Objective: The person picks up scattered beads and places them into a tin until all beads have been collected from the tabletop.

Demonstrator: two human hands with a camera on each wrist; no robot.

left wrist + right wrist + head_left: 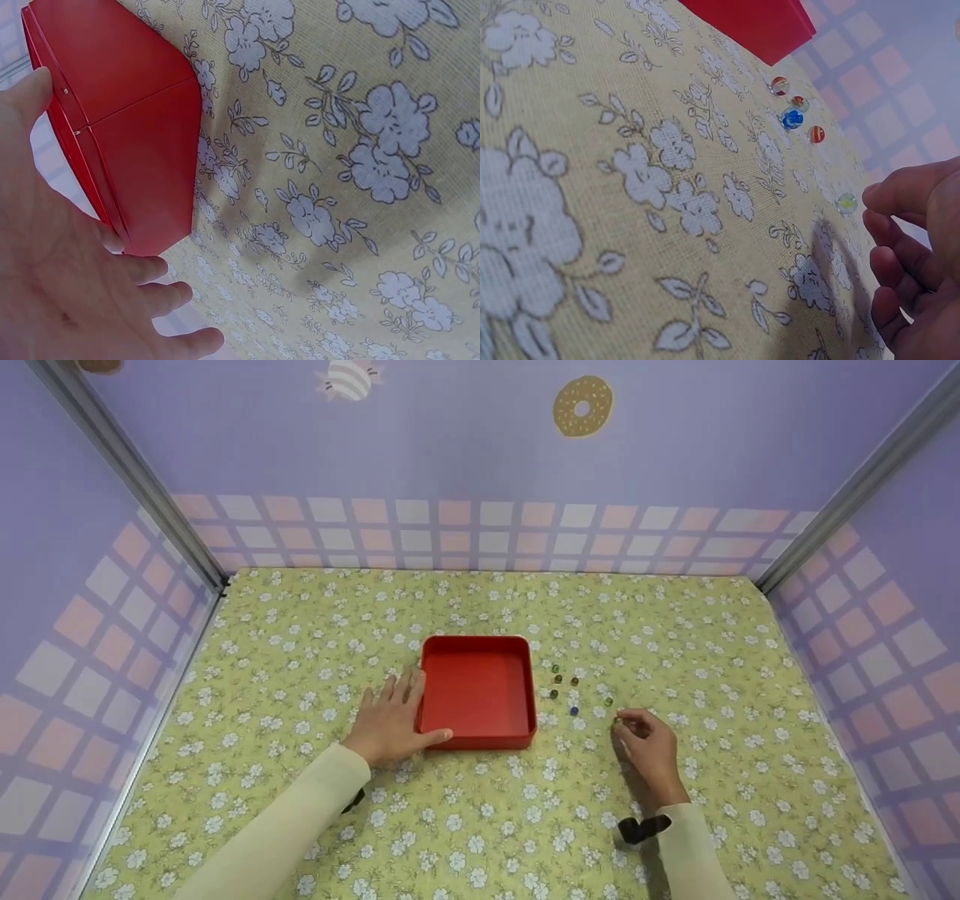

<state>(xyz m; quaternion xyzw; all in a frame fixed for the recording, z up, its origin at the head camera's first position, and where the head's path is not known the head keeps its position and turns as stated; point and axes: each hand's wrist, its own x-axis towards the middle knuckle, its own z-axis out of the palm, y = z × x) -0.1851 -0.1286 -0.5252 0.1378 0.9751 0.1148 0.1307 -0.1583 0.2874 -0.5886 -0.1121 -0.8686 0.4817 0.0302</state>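
Observation:
My left hand (390, 720) rests against the left side of a square red tray (533, 712), fingers spread along its wall and thumb over the front rim. In the left wrist view, fingertips lie on the tray's red wall (150, 165). To the tray's right, my right hand (651, 746) is low over the cloth, thumb and forefinger pinched together at a small yellowish marble (617, 721), mostly hidden by the fingertips. Just beyond them lies a yellow-green glass marble (847, 203). A blue marble (574, 710) and several greenish or brownish ones (558, 679) lie nearer the tray.
A yellow floral cloth (480, 825) covers the table. Purple walls with checked bands (495, 540) enclose its back and both sides. Inside the red tray only its bare floor shows.

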